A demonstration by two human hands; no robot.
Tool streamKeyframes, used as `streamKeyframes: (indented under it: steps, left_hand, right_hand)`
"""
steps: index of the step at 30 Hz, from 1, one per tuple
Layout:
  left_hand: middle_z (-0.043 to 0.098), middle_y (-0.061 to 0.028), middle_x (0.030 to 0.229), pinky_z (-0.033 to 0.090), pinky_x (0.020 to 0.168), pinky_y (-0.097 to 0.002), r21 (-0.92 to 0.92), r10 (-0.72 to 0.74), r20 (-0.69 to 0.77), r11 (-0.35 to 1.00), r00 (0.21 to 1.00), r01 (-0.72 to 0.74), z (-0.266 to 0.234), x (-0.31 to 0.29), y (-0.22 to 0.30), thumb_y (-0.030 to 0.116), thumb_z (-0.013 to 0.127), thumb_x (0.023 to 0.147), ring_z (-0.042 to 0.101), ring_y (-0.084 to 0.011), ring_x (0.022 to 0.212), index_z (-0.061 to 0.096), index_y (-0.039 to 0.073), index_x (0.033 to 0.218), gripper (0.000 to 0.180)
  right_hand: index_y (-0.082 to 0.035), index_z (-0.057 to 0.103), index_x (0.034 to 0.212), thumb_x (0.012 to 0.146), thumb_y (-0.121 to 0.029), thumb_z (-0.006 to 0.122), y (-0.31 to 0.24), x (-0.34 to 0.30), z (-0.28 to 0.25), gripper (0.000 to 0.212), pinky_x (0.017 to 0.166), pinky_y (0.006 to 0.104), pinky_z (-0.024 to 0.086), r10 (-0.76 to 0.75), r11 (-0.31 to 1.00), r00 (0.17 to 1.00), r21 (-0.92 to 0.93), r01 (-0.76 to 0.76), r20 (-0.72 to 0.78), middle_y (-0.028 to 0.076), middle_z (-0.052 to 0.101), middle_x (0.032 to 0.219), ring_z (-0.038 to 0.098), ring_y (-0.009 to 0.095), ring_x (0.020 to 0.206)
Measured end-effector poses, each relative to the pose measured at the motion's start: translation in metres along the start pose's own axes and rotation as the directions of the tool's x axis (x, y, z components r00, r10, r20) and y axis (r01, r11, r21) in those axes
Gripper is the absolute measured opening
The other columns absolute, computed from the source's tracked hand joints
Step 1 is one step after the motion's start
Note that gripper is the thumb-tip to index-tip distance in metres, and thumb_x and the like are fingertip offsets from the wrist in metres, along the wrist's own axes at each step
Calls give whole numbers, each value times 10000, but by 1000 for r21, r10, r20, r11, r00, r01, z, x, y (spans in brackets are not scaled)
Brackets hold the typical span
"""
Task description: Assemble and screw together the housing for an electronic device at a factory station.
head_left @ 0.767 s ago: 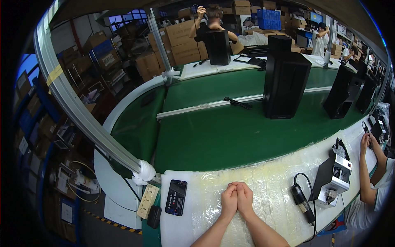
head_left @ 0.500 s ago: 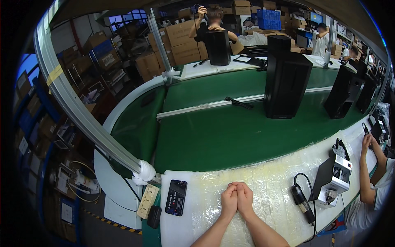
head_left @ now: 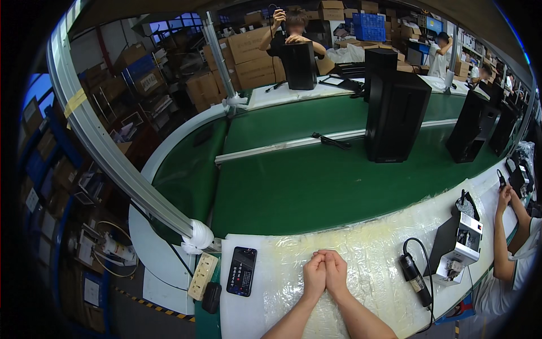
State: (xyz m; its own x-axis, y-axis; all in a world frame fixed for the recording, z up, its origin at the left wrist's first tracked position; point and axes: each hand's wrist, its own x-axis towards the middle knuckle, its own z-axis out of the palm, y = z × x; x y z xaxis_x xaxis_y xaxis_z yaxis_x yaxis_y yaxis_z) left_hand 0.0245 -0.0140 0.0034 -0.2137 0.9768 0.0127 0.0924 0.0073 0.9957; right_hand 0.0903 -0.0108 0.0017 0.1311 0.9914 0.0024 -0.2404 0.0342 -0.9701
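My left hand [head_left: 314, 278] and my right hand [head_left: 336, 275] rest together on the clear plastic wrap [head_left: 282, 265] of the worktable. Both are closed, thumbs side by side and fingers curled inward; no object shows in either. Left of them lies a phone [head_left: 241, 272] with its screen lit. Further right, a black corded power screwdriver [head_left: 415, 281] lies beside a metal-framed machine [head_left: 460, 248] with a black side panel. Across the table, a tall black speaker cabinet [head_left: 397, 118] stands on the green conveyor belt [head_left: 293, 192].
A power strip [head_left: 203, 277] and a small black case [head_left: 212, 298] sit at the table's left edge, below a metal post [head_left: 124, 152]. A coiled black cord [head_left: 333, 141] lies by the belt's divider. Co-workers stand across the belt and at the right, near more cabinets [head_left: 473, 127].
The tall speaker cabinet, the cord and the cabinet at the right have shifted slightly rightward with the belt. My hands have kept their place and pose.
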Motion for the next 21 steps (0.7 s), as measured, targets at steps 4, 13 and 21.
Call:
streamKeyframes:
  steps: [4, 13, 21]
  left_hand:
    - [645, -152, 707, 481, 611, -346, 4, 5, -4, 1000, 1000, -5, -1, 0, -1, 34, 515, 879, 613, -219, 639, 644, -10, 839, 142]
    - [642, -104, 754, 465, 632, -291, -100, -33, -9, 994, 999, 32, 2, -2, -3, -4, 499, 886, 586, -153, 689, 645, -19, 848, 152]
    - [617, -49, 730, 443, 619, -256, -183, -28, -12, 983, 1000, 25, 4, 1, -13, -42, 485, 876, 536, -102, 695, 627, -29, 793, 165]
  right_hand:
    - [52, 629, 1040, 1024, -157, 434, -1, 0, 1, 287, 845, 293, 513, 0, 1000, 1000, -3, 0, 1, 150, 694, 988, 643, 184, 909]
    - [39, 652, 1044, 1006, -146, 456, 7, 0, -3, 272, 850, 290, 506, -12, 1000, 1000, -6, 12, -3, 141, 710, 1004, 648, 181, 920]
    - [25, 670, 1051, 980, -158, 462, -2, 1, -4, 286, 844, 321, 516, -22, 995, 1000, -98, 21, -11, 157, 715, 988, 677, 235, 923]
